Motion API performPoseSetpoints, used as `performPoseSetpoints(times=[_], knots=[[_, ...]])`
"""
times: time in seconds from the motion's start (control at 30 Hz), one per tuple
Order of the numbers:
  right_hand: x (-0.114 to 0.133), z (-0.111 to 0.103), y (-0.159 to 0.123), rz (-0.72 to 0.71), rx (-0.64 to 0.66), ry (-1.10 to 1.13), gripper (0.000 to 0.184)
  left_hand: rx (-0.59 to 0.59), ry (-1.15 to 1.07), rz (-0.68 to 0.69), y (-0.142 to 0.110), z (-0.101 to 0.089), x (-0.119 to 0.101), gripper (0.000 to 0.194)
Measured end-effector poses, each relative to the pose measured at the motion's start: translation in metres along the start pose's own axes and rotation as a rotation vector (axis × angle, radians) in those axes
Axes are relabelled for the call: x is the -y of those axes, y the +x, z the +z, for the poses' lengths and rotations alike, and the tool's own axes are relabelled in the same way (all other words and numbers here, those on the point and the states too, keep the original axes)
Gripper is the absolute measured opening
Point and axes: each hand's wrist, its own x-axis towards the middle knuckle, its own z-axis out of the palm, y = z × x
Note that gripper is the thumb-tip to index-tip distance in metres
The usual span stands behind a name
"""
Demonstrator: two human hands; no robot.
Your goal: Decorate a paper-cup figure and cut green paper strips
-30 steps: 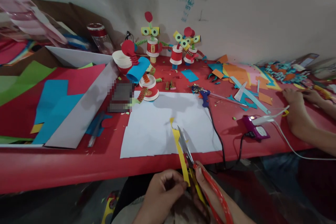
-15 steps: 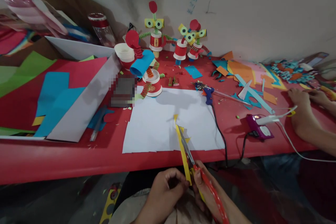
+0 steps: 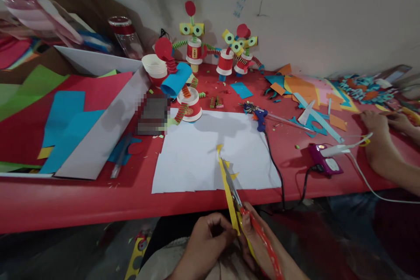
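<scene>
Low in the view, my left hand (image 3: pixel 210 238) pinches the near end of a narrow yellow paper strip (image 3: pixel 229 197). My right hand (image 3: pixel 260 236) is wrapped round the red handles of a pair of scissors (image 3: pixel 236 194). The scissor blades point away from me and lie along the strip's right side, looking almost closed. The strip's far tip curls above the white paper sheets (image 3: pixel 187 162), and small yellow scraps (image 3: pixel 233 175) lie beside the blades. Part of my right fingers is hidden behind the handles.
A cup figure (image 3: pixel 189 105) stands behind the sheets, with more cup figures (image 3: pixel 195 50) by the wall. A glue gun (image 3: pixel 260 119), a purple power adapter (image 3: pixel 323 159) and cords lie right. Another person's hands (image 3: pixel 376 127) rest far right. A paper-filled box (image 3: pixel 98 140) stands left.
The view has shifted very slightly. The scissor handles have come a little closer together, and both hands stay in nearly the same place.
</scene>
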Motion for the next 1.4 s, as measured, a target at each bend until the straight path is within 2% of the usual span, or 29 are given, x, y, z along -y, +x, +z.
performPoseSetpoints(times=[0.13, 0.27, 0.47, 0.6, 0.73, 0.97, 1.17, 1.27, 1.4], knots=[[-0.002, 0.003, 0.003, 0.015, 0.026, -0.008, 0.059, -0.001, 0.009, 0.021, 0.0, -0.003, 0.002, 0.026], [0.0, 0.005, 0.003, 0.039, 0.038, 0.072, 0.065, 0.002, 0.057, 0.058, -0.003, -0.011, 0.004, 0.02], [0.016, 0.004, -0.003, 0.15, 0.011, 0.17, 0.072, -0.021, 0.024, 0.05, -0.015, -0.027, 0.005, 0.011], [0.026, -0.007, -0.005, 0.112, 0.111, 0.157, 0.07, 0.007, -0.117, 0.086, -0.02, -0.035, 0.006, 0.017], [0.021, -0.019, -0.003, 0.133, 0.259, 0.225, 0.068, 0.017, -0.323, 0.153, -0.021, -0.041, 0.003, 0.018], [0.028, -0.027, -0.002, 0.093, 0.341, 0.239, 0.06, -0.003, -0.361, 0.235, -0.029, -0.053, -0.007, 0.012], [0.039, -0.029, 0.01, 0.148, 0.328, 0.187, 0.071, 0.039, -0.319, 0.276, -0.032, -0.063, -0.004, 0.008], [0.043, -0.025, 0.02, 0.141, 0.371, 0.161, 0.078, 0.084, -0.298, 0.262, -0.033, -0.062, -0.003, 0.01], [0.045, -0.02, 0.025, 0.137, 0.312, 0.066, 0.071, 0.096, -0.285, 0.273, -0.035, -0.062, -0.001, 0.012]])
